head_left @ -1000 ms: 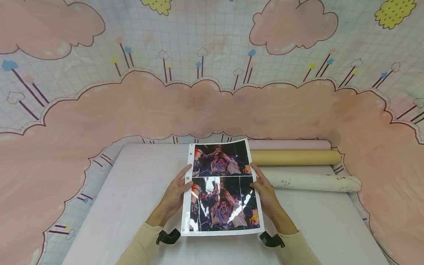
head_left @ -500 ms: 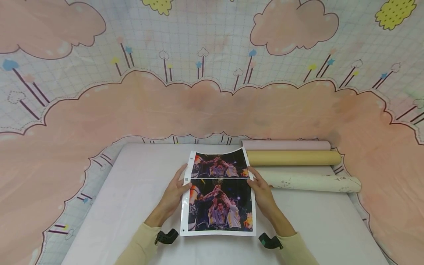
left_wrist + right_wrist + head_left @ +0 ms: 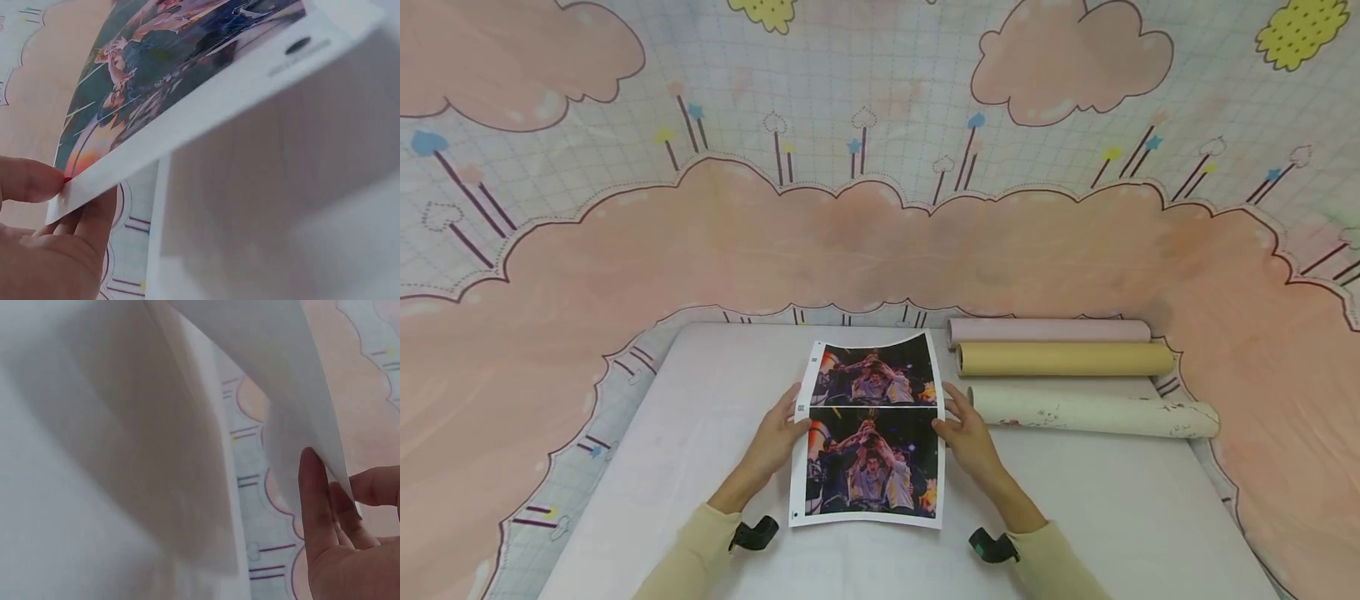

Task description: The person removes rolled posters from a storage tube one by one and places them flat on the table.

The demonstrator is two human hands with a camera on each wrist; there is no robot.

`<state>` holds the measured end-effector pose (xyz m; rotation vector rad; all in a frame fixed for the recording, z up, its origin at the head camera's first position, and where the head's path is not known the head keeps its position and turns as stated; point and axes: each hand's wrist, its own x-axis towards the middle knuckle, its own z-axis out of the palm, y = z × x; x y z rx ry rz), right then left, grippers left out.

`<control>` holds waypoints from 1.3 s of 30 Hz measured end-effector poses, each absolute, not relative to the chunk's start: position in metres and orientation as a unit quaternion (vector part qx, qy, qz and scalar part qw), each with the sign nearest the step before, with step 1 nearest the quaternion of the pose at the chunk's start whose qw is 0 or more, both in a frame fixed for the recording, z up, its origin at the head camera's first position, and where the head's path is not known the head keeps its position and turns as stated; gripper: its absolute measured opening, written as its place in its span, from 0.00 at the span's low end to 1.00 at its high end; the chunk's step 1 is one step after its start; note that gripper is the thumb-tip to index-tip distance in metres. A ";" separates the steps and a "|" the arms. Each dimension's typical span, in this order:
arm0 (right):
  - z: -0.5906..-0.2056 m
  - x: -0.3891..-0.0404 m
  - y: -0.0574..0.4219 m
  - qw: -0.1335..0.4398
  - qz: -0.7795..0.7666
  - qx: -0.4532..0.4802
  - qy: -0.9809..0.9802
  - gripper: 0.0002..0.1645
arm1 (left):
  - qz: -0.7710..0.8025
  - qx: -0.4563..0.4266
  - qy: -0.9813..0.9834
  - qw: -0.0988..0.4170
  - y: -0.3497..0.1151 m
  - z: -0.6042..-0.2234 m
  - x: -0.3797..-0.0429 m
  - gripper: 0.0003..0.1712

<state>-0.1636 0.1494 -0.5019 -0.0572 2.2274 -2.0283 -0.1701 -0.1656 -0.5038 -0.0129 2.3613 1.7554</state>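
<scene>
Head: photo sheet (image 3: 872,458) held over white table (image 3: 1120,500), left hand (image 3: 767,442) pinching left edge, right hand (image 3: 975,446) pinching right; three rolls (image 3: 1066,360) far right.
Left wrist: thumb on printed face, fingers behind.
Right wrist: fingers against white back.

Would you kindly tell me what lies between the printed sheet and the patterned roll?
In the head view, the right hand lies there, pinching the printed sheet.

White-bordered rectangular paper sheet (image 3: 874,462): no readable words
Left margin (image 3: 800,467): two grey code-like squares (image 3: 801,408), too small to read
Lower-left corner (image 3: 798,521): black dot (image 3: 298,45), blurred line of print (image 3: 299,59)
</scene>
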 end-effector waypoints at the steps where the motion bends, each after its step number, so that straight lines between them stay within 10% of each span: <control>1: -0.503 -0.165 0.146 0.064 -0.671 -0.021 0.739 0.40 | 0.586 -0.006 0.805 0.096 -0.168 -0.504 -0.171 0.41; 39: -0.531 -0.227 0.015 0.101 -0.606 -0.069 0.786 0.42 | 0.423 -0.041 0.899 0.105 -0.313 -0.521 -0.219 0.40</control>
